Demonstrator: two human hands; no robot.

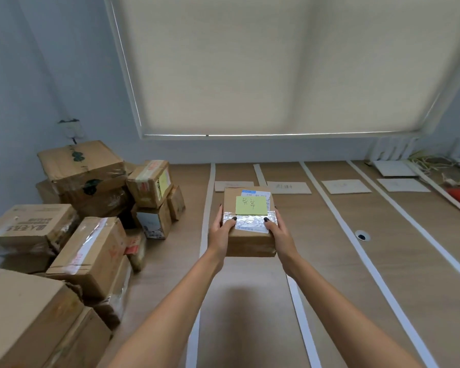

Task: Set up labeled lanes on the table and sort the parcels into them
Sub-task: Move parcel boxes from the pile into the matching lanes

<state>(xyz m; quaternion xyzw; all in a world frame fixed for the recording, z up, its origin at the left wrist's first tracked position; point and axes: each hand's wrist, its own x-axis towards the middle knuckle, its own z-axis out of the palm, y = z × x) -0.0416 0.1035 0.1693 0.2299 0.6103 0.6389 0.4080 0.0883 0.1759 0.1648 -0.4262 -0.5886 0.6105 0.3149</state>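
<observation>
Above the worktop [329, 261], between two white strips, left hand [219, 232] and right hand [279, 231] grip a parcel [250, 235], fingers curled round its sides.

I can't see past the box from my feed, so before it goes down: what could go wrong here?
1. The parcel hides part of the leftmost lane card; set down there, it may cover the label.
2. The green note looks only stuck on and might peel if fingers slide.
3. The stacked boxes at left look uneven and could topple if bumped.
</observation>
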